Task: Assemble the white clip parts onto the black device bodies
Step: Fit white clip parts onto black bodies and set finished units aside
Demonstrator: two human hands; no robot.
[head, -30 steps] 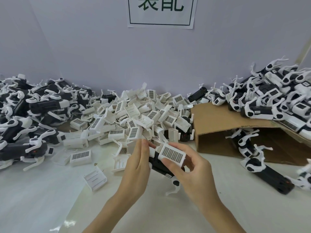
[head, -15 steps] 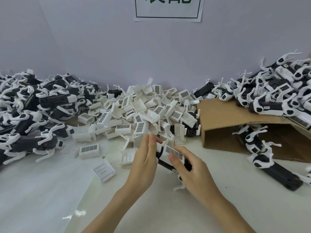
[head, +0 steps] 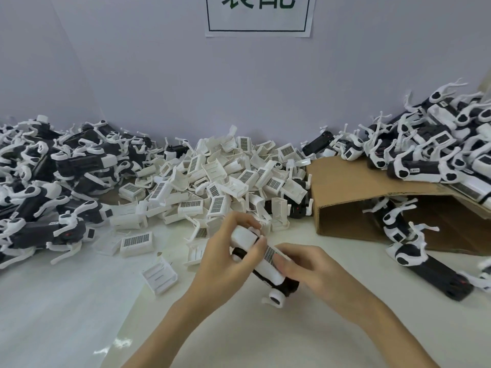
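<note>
Both hands hold one black device body [head: 279,284] above the white table [head: 79,314], nearer the viewer than the pile of white clip parts [head: 220,181]. The left hand [head: 225,258] grips the body's far end, fingers curled over a white cap. The right hand [head: 310,269] holds the near portion, fingers curled onto a white clip part [head: 269,261] seated along the body's top; its barcode label is partly visible between the two hands. A loose clip [head: 160,275] lies on the table left of the hands, nearer than the pile. Right of the pile stands a cardboard box [head: 353,197], open-sided, with assembled units [head: 425,155] heaped on top. Left of the pile lies a heap of black bodies [head: 53,176]. Behind the pile, a paper sign [head: 257,15] hangs on the wall.
</note>
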